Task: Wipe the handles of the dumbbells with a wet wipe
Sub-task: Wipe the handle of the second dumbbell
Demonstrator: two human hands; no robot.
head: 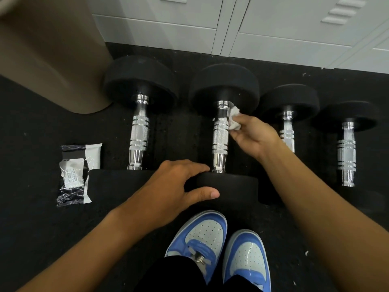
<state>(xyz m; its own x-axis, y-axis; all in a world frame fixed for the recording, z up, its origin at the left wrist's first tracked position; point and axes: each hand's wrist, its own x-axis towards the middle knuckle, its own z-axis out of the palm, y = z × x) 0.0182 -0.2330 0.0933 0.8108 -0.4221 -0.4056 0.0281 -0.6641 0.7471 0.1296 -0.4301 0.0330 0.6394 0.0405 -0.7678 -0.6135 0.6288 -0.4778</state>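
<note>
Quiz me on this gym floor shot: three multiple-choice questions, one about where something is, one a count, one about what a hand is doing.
1. Where does the wet wipe packet lie?
A. left of the dumbbells
B. between two dumbbells
C. on the shoes

2. How many dumbbells show?
A. two
B. four
C. six

3. What is the right hand doing?
A. hanging empty
B. lifting a dumbbell
C. pinching a crumpled white wipe against a handle

Answers:
1. A: the packet sits on the black floor, left of the leftmost dumbbell.
2. B: four chrome handles lie side by side.
3. C: the wipe touches the second dumbbell's handle, while the left hand rests on its near weight.
</note>
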